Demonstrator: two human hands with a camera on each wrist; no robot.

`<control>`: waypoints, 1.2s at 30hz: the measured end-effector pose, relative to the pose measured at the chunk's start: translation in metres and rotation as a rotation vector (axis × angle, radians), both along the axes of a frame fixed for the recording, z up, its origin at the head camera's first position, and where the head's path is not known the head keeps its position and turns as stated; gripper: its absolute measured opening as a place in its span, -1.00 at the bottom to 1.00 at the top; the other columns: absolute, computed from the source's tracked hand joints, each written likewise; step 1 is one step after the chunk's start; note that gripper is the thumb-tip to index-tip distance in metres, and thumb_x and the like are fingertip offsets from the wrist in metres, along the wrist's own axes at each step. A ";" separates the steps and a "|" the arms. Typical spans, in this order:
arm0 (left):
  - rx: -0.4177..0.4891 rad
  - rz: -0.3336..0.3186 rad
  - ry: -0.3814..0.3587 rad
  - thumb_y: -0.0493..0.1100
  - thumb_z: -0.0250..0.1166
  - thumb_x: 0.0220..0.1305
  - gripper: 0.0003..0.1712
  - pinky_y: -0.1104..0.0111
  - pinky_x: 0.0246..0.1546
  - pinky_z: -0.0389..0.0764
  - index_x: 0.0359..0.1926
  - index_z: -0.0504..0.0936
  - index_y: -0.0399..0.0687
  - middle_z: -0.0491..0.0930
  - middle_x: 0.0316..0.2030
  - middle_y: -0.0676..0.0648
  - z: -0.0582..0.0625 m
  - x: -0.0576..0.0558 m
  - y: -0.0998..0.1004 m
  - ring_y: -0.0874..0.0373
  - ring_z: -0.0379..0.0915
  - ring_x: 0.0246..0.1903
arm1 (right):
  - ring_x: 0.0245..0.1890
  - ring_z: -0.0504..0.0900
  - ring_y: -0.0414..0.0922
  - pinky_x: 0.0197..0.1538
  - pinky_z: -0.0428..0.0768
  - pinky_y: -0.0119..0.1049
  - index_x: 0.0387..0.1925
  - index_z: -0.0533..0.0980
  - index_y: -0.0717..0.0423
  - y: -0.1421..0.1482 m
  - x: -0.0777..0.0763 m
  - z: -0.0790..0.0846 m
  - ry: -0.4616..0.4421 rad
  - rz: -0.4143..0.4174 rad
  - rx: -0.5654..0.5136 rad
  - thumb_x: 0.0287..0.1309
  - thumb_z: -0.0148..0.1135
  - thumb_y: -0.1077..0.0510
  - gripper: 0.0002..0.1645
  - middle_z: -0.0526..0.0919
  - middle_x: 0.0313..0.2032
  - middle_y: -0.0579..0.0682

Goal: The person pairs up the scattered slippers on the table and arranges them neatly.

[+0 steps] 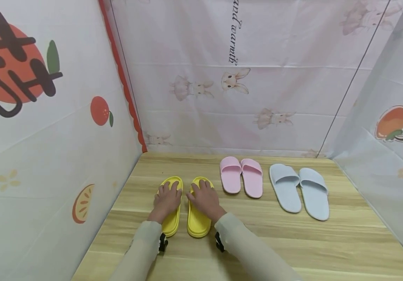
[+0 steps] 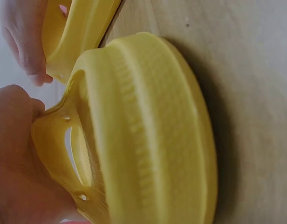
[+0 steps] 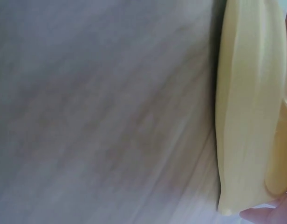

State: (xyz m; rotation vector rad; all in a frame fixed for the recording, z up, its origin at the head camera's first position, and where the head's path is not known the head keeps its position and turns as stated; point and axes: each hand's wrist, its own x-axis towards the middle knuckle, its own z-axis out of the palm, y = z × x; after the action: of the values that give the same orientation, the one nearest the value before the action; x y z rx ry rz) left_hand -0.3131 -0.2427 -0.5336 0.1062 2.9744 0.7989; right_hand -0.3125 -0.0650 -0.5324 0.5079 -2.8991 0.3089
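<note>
Two yellow slippers stand side by side in the head view, toes pointing away from me. My left hand [image 1: 167, 200] lies over the strap of the left slipper [image 1: 171, 224], with bent fingers gripping it. Over the strap of the right slipper [image 1: 198, 224], my right hand [image 1: 205, 199] grips in the same way. The left wrist view shows the left slipper's heel [image 2: 153, 126] close above the wood, the palm against its strap. In the right wrist view, fingertips [image 3: 262, 214] touch the front end of the yellow slipper [image 3: 250, 102]; most of that hand is out of frame.
A pair of pink slippers [image 1: 231, 181] sits just right of the yellow ones. Farther right is a pair of light grey-blue slippers [image 1: 315, 199]. The wooden surface [image 1: 257, 230] is bounded by a printed back cloth [image 1: 201, 128] and side cloths.
</note>
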 end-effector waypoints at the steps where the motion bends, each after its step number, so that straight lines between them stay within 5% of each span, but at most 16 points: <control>1: -0.003 -0.001 0.001 0.12 -0.19 0.60 -0.37 -0.45 0.30 -0.03 0.55 0.11 0.04 -0.05 0.52 -0.31 0.001 0.000 0.000 -0.38 -0.21 0.49 | 0.15 0.46 0.07 0.02 0.61 0.05 0.28 0.48 -0.05 0.000 -0.001 -0.001 0.005 0.001 -0.003 0.46 -0.10 -0.33 -0.36 0.48 0.16 0.12; 11: -0.022 -0.009 0.014 0.11 -0.18 0.61 -0.38 -0.45 0.32 -0.03 0.54 0.14 0.02 -0.01 0.51 -0.31 0.009 0.000 0.001 -0.36 -0.18 0.49 | 0.10 0.46 0.04 -0.01 0.58 0.02 0.24 0.49 -0.05 -0.001 -0.009 -0.003 0.008 0.009 -0.023 0.46 -0.09 -0.30 -0.40 0.48 0.07 0.09; 36: -0.015 0.007 0.021 0.10 -0.15 0.60 -0.39 -0.45 0.29 0.01 0.53 0.17 0.02 0.01 0.51 -0.30 0.007 -0.024 0.004 -0.35 -0.17 0.49 | 0.18 0.45 0.06 0.10 0.57 0.05 0.33 0.44 -0.06 -0.003 -0.023 0.001 -0.043 0.001 -0.011 0.49 -0.13 -0.32 -0.36 0.45 0.17 0.12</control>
State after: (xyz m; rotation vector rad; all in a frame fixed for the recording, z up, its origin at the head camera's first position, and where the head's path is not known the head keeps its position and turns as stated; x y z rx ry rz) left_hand -0.3369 -0.2391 -0.5267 0.1049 3.0015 0.7807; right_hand -0.3355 -0.0676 -0.5313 0.5077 -2.9372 0.3402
